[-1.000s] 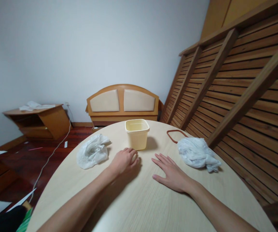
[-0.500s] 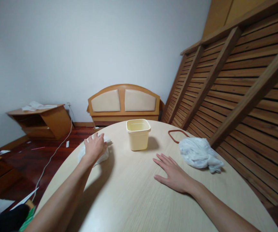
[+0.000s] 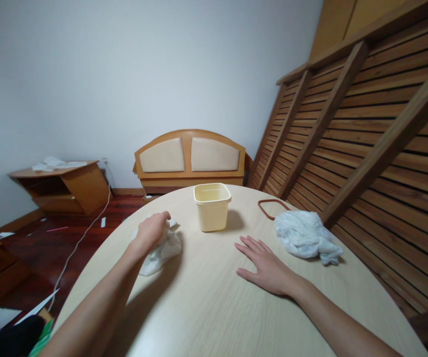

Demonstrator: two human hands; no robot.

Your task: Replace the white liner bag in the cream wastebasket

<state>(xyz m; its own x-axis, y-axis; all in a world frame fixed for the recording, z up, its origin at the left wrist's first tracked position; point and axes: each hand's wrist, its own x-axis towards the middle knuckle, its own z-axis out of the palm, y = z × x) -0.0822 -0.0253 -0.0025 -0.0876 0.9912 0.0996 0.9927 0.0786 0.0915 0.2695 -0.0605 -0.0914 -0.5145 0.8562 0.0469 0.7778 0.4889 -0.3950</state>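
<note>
My left hand (image 3: 152,230) is closed on a crumpled white plastic bag (image 3: 165,250) at the left of the round table (image 3: 199,297). Part of the bag hangs out below the fingers and looks to rest on the tabletop. My right hand (image 3: 262,265) lies flat with its fingers spread on the wood, holding nothing. Between the two hands, farther back, stands a pale yellow square plastic bin (image 3: 213,215), upright and open at the top. Right of my right hand is a bunched whitish plastic bag (image 3: 306,233), touching or overlapping a reddish-brown rim-like ring (image 3: 269,200).
A slatted wooden panel (image 3: 333,148) leans along the right side, close to the table. Behind the table stands a padded headboard (image 3: 189,156). On the left are a low cabinet (image 3: 76,186) with papers and a white cable (image 3: 80,238) across the dark floor.
My left hand, spread over the white bag before, has closed on it and drawn it slightly right and toward me. The right hand stays in place.
</note>
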